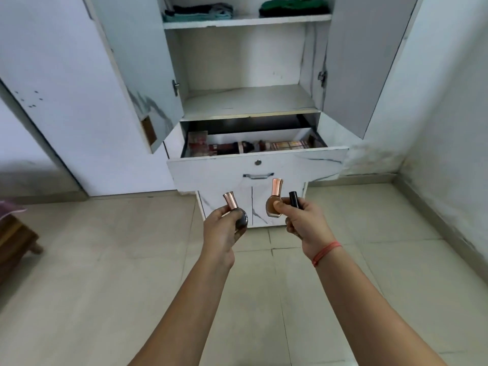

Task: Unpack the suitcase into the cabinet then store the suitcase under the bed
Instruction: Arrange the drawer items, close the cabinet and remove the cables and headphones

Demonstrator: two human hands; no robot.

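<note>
My left hand [220, 228] grips a dark nail polish bottle [240, 220] with a copper cap. My right hand [306, 220] pinches a brown nail polish bottle [272, 204] with a copper cap, and also holds a small black tube [295, 199]. Both hands are raised in front of the white cabinet [248, 101], just below its pulled-out drawer [258, 165]. The drawer holds several cosmetic items [237, 147]. The cabinet doors stand open. No suitcase is in view.
Folded clothes [200, 10] and a green and black pile [293, 6] lie on the top shelf. The middle shelf [248, 100] is bare. A wooden furniture corner [15, 239] sits at the left edge. Tiled floor [132, 286] lies around me.
</note>
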